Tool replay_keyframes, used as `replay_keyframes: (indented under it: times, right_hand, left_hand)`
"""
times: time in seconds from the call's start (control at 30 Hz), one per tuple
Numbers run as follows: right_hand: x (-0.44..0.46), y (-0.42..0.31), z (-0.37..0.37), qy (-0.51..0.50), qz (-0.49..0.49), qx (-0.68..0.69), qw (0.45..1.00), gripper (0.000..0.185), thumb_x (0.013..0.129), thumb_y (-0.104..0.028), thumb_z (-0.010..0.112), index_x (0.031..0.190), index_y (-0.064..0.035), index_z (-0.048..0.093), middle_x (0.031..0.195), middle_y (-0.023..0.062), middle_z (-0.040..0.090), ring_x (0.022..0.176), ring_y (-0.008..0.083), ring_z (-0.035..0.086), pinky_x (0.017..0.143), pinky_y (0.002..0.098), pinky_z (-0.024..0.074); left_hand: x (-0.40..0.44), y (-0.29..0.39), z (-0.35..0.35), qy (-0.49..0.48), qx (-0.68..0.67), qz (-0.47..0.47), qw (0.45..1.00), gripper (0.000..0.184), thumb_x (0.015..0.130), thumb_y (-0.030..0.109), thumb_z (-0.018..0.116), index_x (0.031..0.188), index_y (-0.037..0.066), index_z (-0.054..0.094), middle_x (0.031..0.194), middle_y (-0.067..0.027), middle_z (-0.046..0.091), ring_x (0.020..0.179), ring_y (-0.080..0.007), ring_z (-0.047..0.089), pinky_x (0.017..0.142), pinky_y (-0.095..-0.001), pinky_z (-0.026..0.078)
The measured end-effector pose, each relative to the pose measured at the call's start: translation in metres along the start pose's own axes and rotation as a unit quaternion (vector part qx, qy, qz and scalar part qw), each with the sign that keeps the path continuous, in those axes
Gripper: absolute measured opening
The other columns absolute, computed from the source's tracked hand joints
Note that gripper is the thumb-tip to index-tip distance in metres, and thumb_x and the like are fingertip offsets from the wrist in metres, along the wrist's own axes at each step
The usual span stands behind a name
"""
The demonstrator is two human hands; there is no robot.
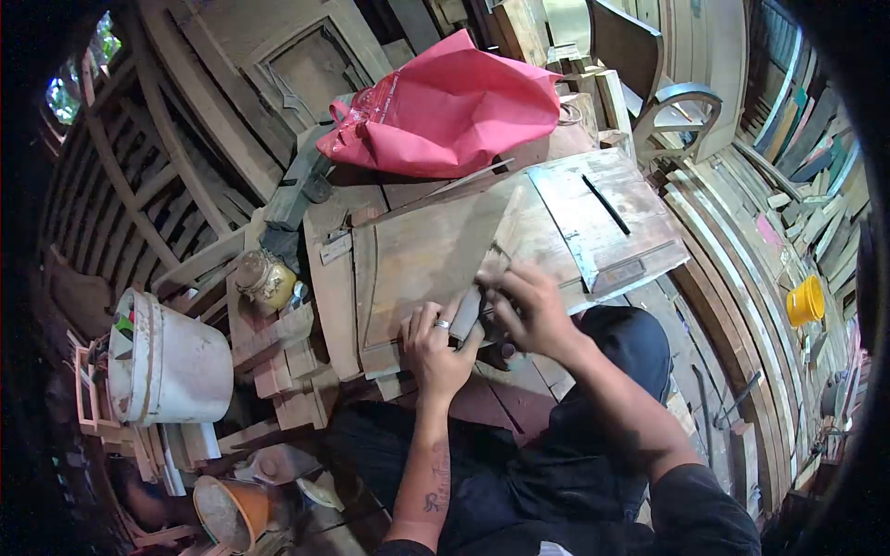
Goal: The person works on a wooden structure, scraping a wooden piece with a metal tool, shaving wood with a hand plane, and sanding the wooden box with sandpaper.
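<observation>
At frame centre, gripping slim wooden piece (505, 222) in left hand (436, 347) over board (417, 259), with right hand (530, 310) blurred alongside, closure unclear. Seemingly mid-work; impossible to tell how much done, how much remaining.

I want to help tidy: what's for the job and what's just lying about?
Probably for the job:
long, narrow pale piece, apparently wooden, by the left hand and right hand
broad brown wooden board beneath

Probably just lying about:
crumpled pinkish-red bag
round white plastic bucket
small round yellow bucket
</observation>
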State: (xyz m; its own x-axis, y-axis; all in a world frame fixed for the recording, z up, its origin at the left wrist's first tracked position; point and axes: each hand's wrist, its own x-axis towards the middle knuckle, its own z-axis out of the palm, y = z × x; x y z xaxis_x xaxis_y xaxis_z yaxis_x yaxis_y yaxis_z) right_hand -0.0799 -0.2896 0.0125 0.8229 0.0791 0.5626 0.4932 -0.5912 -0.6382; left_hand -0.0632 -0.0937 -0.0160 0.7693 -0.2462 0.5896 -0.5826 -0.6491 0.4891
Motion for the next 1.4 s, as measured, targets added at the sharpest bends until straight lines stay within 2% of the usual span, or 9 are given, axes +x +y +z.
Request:
replay_keyframes:
  times: [0.2,0.4,0.53,0.73,0.93,1.0,1.13,1.33,1.4]
  right_hand:
    - [-0.009,-0.019,0.001,-0.086,-0.064,0.015,0.994,0.04,0.084,-0.004,0.074,0.125,-0.0061,0.071,0.102,0.0156,0.063,0.098,0.0395,0.062,0.084,0.0481,0.054]
    - [-0.003,-0.006,0.0,-0.023,-0.023,-0.009,0.999,0.037,0.089,-0.005,0.073,0.126,-0.0028,0.07,0.109,0.0172,0.066,0.102,0.039,0.065,0.088,0.0435,0.0563]
    - [-0.015,-0.023,0.006,-0.109,-0.075,0.022,0.991,0.036,0.09,-0.009,0.074,0.125,-0.0042,0.071,0.108,0.0163,0.064,0.101,0.0379,0.063,0.089,0.0479,0.0543]
    - [0.004,0.004,-0.004,-0.002,-0.009,-0.018,1.0,0.037,0.088,-0.007,0.073,0.124,-0.0036,0.071,0.1,0.0165,0.062,0.095,0.0393,0.062,0.084,0.0458,0.0538]
    - [-0.013,-0.022,0.002,-0.086,-0.086,0.028,0.992,0.039,0.086,-0.006,0.074,0.125,-0.0048,0.071,0.101,0.0159,0.061,0.097,0.0377,0.061,0.084,0.0464,0.0542]
    - [-0.006,-0.006,0.002,-0.053,-0.09,0.021,0.994,0.039,0.087,-0.006,0.074,0.126,-0.0048,0.072,0.099,0.016,0.062,0.095,0.0375,0.063,0.084,0.0464,0.0545]
    - [0.006,0.011,-0.012,-0.013,0.023,-0.021,0.999,0.041,0.088,-0.005,0.073,0.129,-0.0048,0.072,0.108,0.0166,0.068,0.099,0.0383,0.066,0.085,0.0463,0.055]
    - [-0.012,-0.027,0.005,-0.089,-0.112,0.059,0.988,0.043,0.084,-0.005,0.073,0.127,-0.0055,0.071,0.107,0.0168,0.066,0.101,0.039,0.064,0.087,0.0473,0.0551]
    - [-0.01,-0.013,0.001,-0.09,-0.09,0.045,0.991,0.043,0.084,-0.005,0.073,0.127,-0.0053,0.071,0.107,0.0168,0.066,0.101,0.0393,0.064,0.087,0.0473,0.0551]
  left_hand:
    - [-0.004,-0.003,-0.002,-0.011,0.011,-0.002,1.0,0.054,0.07,0.013,0.078,0.124,0.01,0.076,0.094,-0.0089,0.059,0.095,-0.0326,0.061,0.086,-0.0457,0.045]
    - [0.001,0.002,-0.001,-0.001,-0.007,-0.001,1.0,0.048,0.075,0.017,0.079,0.122,0.01,0.076,0.092,-0.0095,0.058,0.091,-0.0331,0.06,0.085,-0.0453,0.045]
    - [-0.003,-0.008,-0.001,-0.003,0.016,0.018,1.0,0.048,0.074,0.017,0.08,0.122,0.01,0.077,0.091,-0.0097,0.058,0.091,-0.0332,0.06,0.084,-0.0451,0.045]
    - [-0.001,-0.002,0.0,-0.007,0.01,-0.006,1.0,0.051,0.074,0.021,0.083,0.123,0.01,0.077,0.097,-0.0083,0.061,0.093,-0.033,0.061,0.086,-0.0459,0.046]
    - [-0.004,-0.006,-0.001,-0.02,0.027,0.001,0.999,0.054,0.071,0.018,0.082,0.123,0.009,0.076,0.094,-0.0089,0.059,0.094,-0.0331,0.06,0.086,-0.0454,0.046]
    - [-0.003,-0.005,0.0,-0.014,0.018,0.002,1.0,0.053,0.071,0.019,0.082,0.123,0.009,0.076,0.094,-0.0087,0.058,0.094,-0.0332,0.06,0.086,-0.0452,0.045]
    - [-0.002,-0.001,0.002,-0.004,-0.001,-0.005,1.0,0.05,0.074,0.024,0.083,0.121,0.008,0.076,0.096,-0.0095,0.06,0.093,-0.0339,0.06,0.085,-0.046,0.045]
    - [-0.007,-0.011,0.0,-0.022,0.023,0.003,0.999,0.049,0.072,0.022,0.083,0.118,0.007,0.075,0.095,-0.0097,0.061,0.094,-0.0337,0.061,0.086,-0.0462,0.045]
    - [-0.008,-0.008,0.002,-0.016,0.013,-0.006,1.0,0.046,0.073,0.022,0.084,0.116,0.008,0.076,0.095,-0.0096,0.06,0.094,-0.0333,0.061,0.085,-0.046,0.045]
